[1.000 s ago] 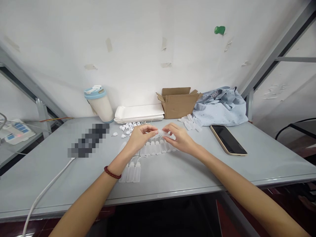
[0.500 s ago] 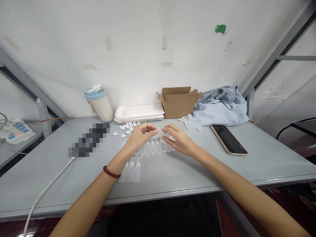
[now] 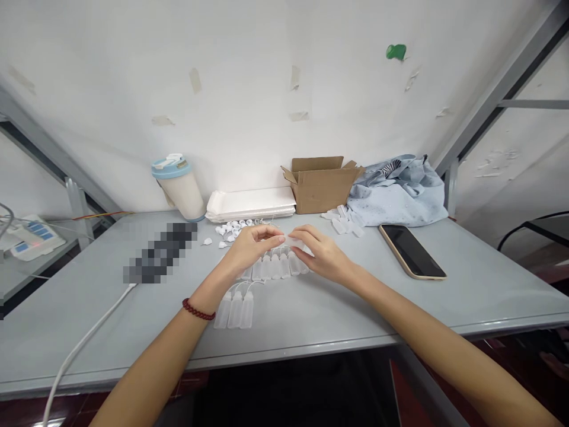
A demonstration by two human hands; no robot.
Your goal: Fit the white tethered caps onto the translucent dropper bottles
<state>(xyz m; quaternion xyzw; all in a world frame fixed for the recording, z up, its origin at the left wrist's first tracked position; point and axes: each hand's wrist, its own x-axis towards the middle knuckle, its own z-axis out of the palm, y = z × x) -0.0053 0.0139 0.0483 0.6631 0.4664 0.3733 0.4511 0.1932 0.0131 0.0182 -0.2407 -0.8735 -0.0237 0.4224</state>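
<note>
Between my two hands a small translucent squeeze bottle (image 3: 294, 241) is held above the table, mostly hidden by fingers. The fingers of my right hand (image 3: 323, 254) close around its body. My left hand (image 3: 254, 248) pinches at its left end, where a small white cap seems to be; the fingertips largely cover it. Below the hands stretches a row of capped bottles (image 3: 275, 267) with thin spout tips. Nearer the front edge lie three more capped bottles (image 3: 235, 311). Loose white caps (image 3: 231, 228) are scattered beyond my left hand.
Loose uncapped bottles (image 3: 345, 223) lie before an open cardboard box (image 3: 324, 191). A blue cloth (image 3: 400, 196) and a phone (image 3: 412, 251) are on the right. White flat packs (image 3: 251, 204), a lidded cup (image 3: 181, 188) and a cable (image 3: 89, 335) are on the left.
My left wrist has shifted slightly left and the fingers of both hands have moved a little around the bottle. The things on the table look the same.
</note>
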